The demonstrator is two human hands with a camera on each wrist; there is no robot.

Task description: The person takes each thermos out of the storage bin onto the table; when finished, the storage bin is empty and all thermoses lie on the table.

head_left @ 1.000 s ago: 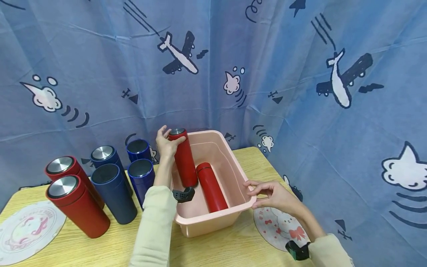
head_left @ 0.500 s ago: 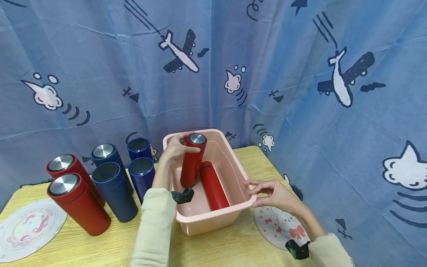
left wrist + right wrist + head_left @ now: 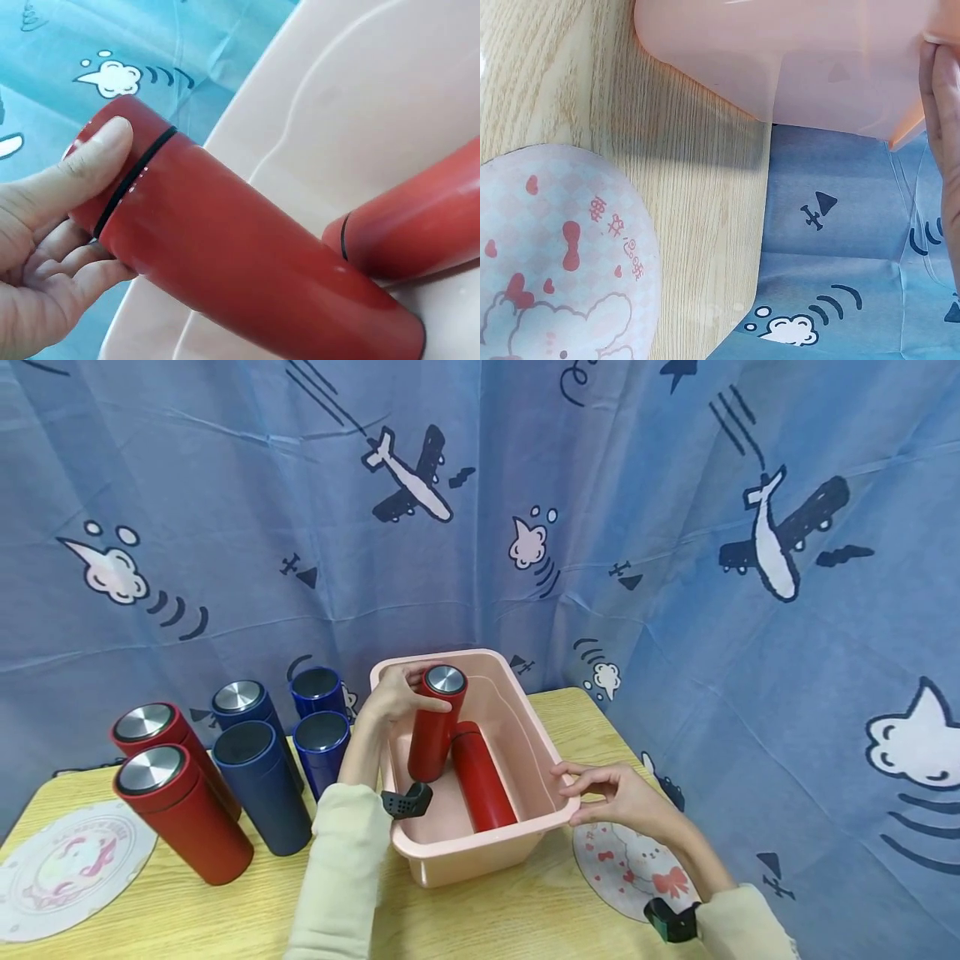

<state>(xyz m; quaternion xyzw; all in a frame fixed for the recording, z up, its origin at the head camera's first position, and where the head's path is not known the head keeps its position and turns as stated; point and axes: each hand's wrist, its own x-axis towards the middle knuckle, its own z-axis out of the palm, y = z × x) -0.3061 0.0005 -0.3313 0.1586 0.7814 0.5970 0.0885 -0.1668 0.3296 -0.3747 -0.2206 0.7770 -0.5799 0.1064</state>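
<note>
In the head view a pink plastic tub [image 3: 480, 858] stands on the table. My left hand [image 3: 393, 693] grips a red thermos flask [image 3: 432, 735] near its steel-topped lid. That flask stands inside the tub with a slight tilt, its lower end at the tub floor. In the left wrist view the thumb [image 3: 112, 142] lies across the lid above a black ring. A second red thermos flask [image 3: 483, 785] lies on its side in the tub, just right of the held one. My right hand [image 3: 618, 793] pinches the tub's rim at the right front corner.
Left of the tub stand several flasks: red ones [image 3: 191, 827], dark blue ones [image 3: 270, 802] and shiny blue ones [image 3: 322, 752]. Round printed mats lie at the left [image 3: 75, 868] and right [image 3: 630, 868]. A blue curtain [image 3: 480, 527] hangs behind the table.
My left hand has carried the red thermos flask rightward into the tub, and its top now leans right instead of left. Over the last half second it barely moves. The right hand stays at the rim.
</note>
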